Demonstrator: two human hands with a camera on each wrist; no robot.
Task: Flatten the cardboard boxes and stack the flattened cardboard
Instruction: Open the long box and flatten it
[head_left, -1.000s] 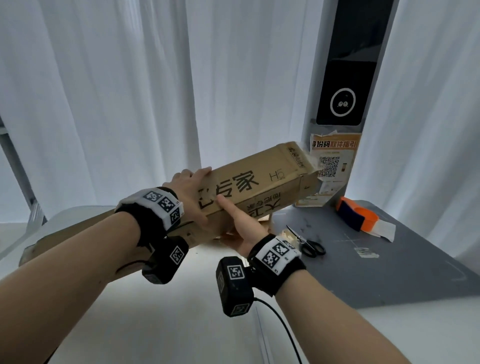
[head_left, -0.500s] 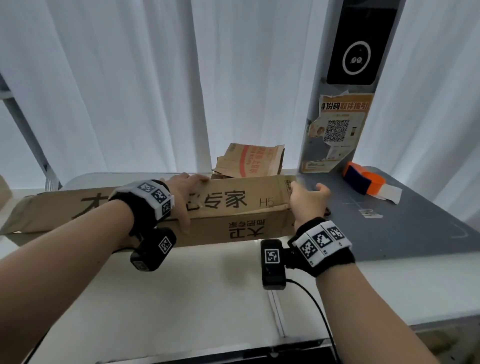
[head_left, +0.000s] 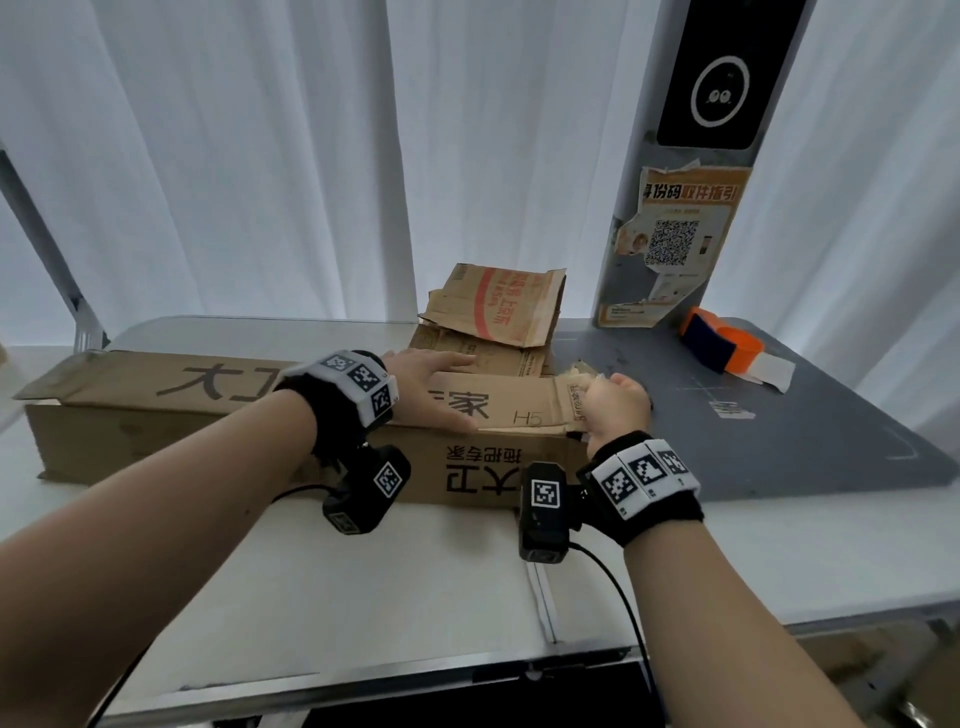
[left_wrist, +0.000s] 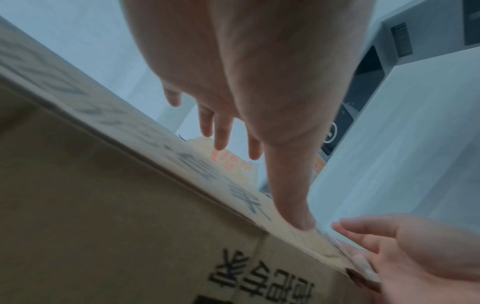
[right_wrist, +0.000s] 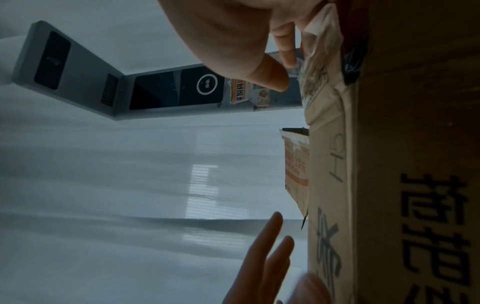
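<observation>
- Head view — high, facing forward and down over the long box (head_left: 291, 415) on the table (head_left: 363, 582).
- Wrist views — close, low beside the box, looking upward; both share its printed face.

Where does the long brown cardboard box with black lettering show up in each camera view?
Head: long brown cardboard box across the centre-left, on the table.
Left wrist: fills the lower left.
Right wrist: along the right edge.
Shared landmark: grey post with round-eyed screen.
</observation>
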